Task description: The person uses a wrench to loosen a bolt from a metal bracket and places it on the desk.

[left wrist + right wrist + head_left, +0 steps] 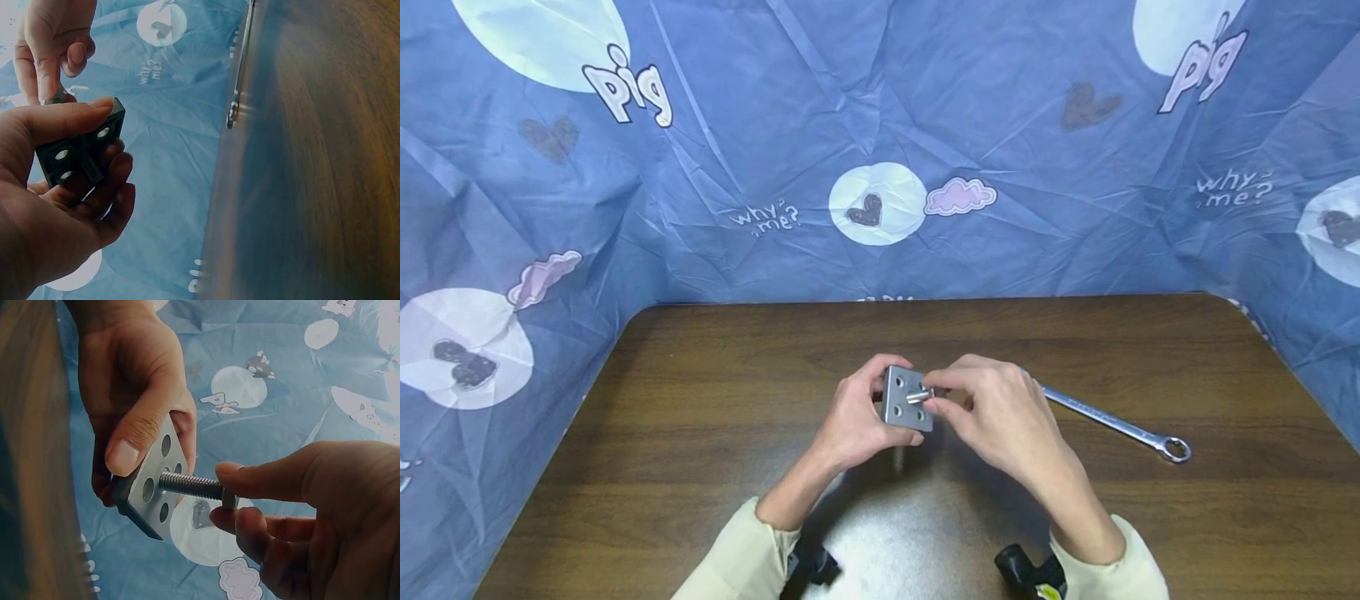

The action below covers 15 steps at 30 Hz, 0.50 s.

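Note:
My left hand (857, 412) grips a square metal plate (892, 400) by its edges, above the table. Holes sit near the plate's corners, as the right wrist view shows. A threaded bolt (190, 484) stands in the plate's middle hole, and its threaded end (92, 169) sticks out on the other side in the left wrist view. With thumb and fingertips my right hand (1000, 408) pinches the bolt's head (230, 499). A length of thread shows between head and plate.
On the brown wooden table (700, 392) a long combination wrench (1112, 421) lies to the right, one end hidden behind my right hand. A blue printed cloth (880, 117) hangs behind the table and along both sides.

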Tool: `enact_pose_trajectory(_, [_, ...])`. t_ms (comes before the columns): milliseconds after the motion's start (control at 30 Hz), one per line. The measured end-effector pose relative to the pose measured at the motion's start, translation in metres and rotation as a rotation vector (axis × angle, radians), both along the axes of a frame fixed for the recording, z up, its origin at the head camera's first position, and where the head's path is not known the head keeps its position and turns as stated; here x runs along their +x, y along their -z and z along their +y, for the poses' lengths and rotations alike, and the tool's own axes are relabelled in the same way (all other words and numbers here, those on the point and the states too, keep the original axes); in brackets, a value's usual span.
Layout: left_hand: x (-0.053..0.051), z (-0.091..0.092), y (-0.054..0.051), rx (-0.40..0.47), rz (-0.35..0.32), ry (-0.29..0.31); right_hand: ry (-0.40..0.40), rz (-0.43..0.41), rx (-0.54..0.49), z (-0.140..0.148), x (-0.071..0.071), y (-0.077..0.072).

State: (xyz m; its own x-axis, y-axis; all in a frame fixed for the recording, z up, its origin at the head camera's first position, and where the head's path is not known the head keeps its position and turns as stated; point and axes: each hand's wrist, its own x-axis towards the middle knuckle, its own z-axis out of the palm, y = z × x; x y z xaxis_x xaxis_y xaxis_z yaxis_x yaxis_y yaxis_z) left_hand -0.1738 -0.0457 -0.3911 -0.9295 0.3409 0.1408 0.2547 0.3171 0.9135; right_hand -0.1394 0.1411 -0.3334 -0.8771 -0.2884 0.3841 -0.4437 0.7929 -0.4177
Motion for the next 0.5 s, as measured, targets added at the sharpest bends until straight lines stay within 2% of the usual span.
enact_pose_trajectory(333, [-0.0001, -0.0005, -0.0011, 0.003, -0.006, -0.007, -0.032, 0.043, -0.023, -0.0033, -0.0002, 0.0010])
enact_pose_trajectory(500, [0.0001, -0.0008, -0.0012, 0.009, -0.009, -0.004, -0.074, 0.105, -0.022, -0.0041, -0.0001, 0.0034])
